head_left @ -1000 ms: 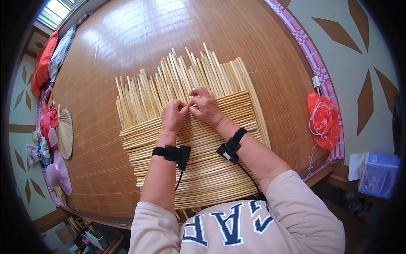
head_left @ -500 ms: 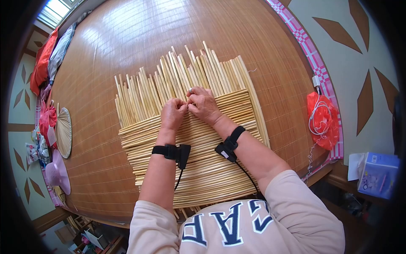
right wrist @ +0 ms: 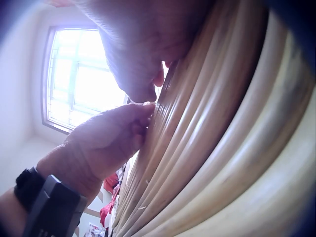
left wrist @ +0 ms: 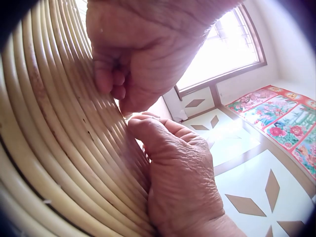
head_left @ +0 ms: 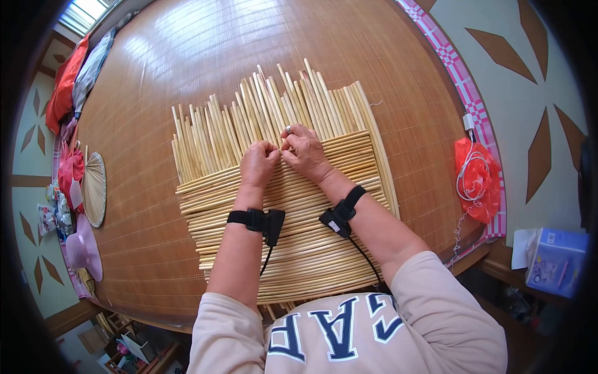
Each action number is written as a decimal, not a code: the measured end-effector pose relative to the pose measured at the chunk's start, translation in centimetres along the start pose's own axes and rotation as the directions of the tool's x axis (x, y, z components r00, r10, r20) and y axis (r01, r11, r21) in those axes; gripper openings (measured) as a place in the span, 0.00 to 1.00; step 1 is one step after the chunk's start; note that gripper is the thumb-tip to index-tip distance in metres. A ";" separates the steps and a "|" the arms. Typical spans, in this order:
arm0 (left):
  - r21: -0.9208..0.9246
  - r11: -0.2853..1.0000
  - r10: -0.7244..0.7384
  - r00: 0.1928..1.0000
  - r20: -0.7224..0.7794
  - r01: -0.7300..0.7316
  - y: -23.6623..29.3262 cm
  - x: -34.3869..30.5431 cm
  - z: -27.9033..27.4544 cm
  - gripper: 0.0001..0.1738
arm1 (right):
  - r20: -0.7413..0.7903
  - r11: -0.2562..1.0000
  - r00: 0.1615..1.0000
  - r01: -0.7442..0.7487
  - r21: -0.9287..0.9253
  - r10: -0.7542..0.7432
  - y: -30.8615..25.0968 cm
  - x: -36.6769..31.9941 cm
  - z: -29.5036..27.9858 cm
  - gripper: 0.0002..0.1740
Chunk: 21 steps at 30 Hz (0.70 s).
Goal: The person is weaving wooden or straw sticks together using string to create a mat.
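Far left, a bright red cloth (head_left: 68, 90) beside a grey-blue cloth (head_left: 91, 71); nearer, a pale ribbed hand fan (head_left: 94, 190) and a lilac brimmed hat (head_left: 85, 246), all along the edge of a broad brown slatted mat (head_left: 143, 249); mid-mat, pale yellow round wooden rods (head_left: 317, 258) lie crosswise in close rows, with other long pale rods (head_left: 215, 134) running lengthwise beyond them, ends uneven; left hand (head_left: 256, 165), black strapped camera (head_left: 256, 219) at its wrist, is over the far part of the crosswise rows, grip closed, thumb against curled finger; right hand (head_left: 305, 153) just beside it, grip closed likewise, fingers bent, fingertips nearly meeting the left's; a tiny pale bit (left wrist: 129, 117) shows at the pinch, perhaps thread, too small to be sure; change over the last second slight: view shifted a little, both hands still at the same place on the rods, no rod plainly moved; reads as fine fingertip work held to one spot; right of the rods, a red plastic bag (head_left: 479, 196) with a looped white cable (head_left: 462, 171); far right, a blue-violet pack (head_left: 557, 258).
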<state>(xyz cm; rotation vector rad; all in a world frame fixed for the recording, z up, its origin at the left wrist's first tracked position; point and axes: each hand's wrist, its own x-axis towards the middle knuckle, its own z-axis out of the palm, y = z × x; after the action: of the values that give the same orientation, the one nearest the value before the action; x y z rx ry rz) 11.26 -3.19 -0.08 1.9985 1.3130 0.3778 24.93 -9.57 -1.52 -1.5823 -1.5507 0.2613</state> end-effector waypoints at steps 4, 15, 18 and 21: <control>0.019 1.000 0.002 1.000 0.008 -0.002 0.1 0.0 0.0 0.10 | -0.019 0.998 0.998 0.052 -0.033 -0.053 -0.1 0.0 0.0 0.04; 0.006 0.998 0.067 0.998 -0.009 -0.067 -0.3 0.0 0.2 0.10 | -0.001 0.997 0.999 0.048 -0.064 -0.048 -0.2 0.0 0.2 0.04; 0.001 0.998 0.063 0.998 -0.013 -0.063 -0.2 0.0 0.3 0.10 | 0.013 0.992 0.996 0.093 -0.079 -0.092 -0.2 0.1 0.4 0.04; 0.010 0.997 0.079 0.996 -0.035 -0.079 -0.2 0.0 0.4 0.09 | 0.026 0.982 0.996 0.094 -0.163 -0.091 -0.5 0.2 0.5 0.05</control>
<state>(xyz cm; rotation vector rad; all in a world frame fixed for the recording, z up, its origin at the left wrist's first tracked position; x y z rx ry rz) 11.33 -3.32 -0.52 2.0643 1.2614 0.4466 24.27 -9.25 -1.42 -1.6321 -1.6917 0.0989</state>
